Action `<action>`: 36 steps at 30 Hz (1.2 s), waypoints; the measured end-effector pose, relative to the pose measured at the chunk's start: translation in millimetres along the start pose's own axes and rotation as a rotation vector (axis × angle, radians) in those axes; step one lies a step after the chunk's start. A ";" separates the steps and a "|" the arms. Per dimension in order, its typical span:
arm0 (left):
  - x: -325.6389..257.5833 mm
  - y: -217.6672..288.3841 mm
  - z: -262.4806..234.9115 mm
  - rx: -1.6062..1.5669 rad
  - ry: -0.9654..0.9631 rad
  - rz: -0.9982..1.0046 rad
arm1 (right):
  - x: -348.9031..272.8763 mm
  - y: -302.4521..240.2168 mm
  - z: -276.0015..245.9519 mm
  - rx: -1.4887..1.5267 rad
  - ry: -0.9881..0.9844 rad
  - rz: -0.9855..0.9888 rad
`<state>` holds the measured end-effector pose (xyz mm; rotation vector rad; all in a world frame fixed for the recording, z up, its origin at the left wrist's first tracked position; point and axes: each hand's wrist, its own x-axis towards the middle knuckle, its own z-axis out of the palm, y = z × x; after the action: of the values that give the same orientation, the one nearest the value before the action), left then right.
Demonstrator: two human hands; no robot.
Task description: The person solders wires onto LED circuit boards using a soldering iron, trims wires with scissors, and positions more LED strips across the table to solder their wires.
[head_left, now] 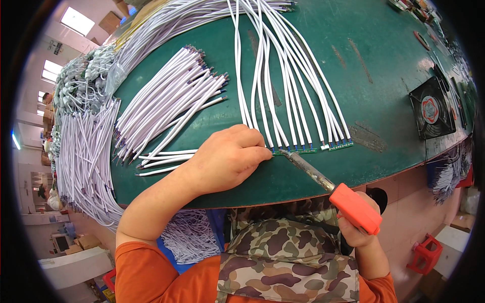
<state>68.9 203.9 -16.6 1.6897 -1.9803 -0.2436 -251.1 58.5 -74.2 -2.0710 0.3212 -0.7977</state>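
My right hand [353, 224] is wrapped round the orange-red handle of a soldering iron [313, 171]. The iron slants up to the left, its tip at a narrow green circuit board strip [308, 151]. White cables [295, 116] fan down from the far side of the table, and their blue wire ends meet the strip in a row. At the strip's left end, my left hand [232, 156] is closed with thumb and forefinger pinched together, over the lower ends of the leftmost cables. Whatever lies between those fingertips is hidden.
Left of my hands lies a pile of cut white cables [166, 101] on the green table [212, 40]. More cable bundles [86, 156] hang over the left edge. A black fan [431, 108] stands at the right, with a red stool [424, 254] on the floor below.
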 end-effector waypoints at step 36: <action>4.2 2.4 -1.0 0.064 -0.087 -0.009 | 10.4 0.2 5.2 -0.088 -0.053 -0.145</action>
<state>67.0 200.5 -13.6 1.7559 -2.0639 -0.2638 -239.9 56.6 -72.1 -2.2137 0.1811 -0.8257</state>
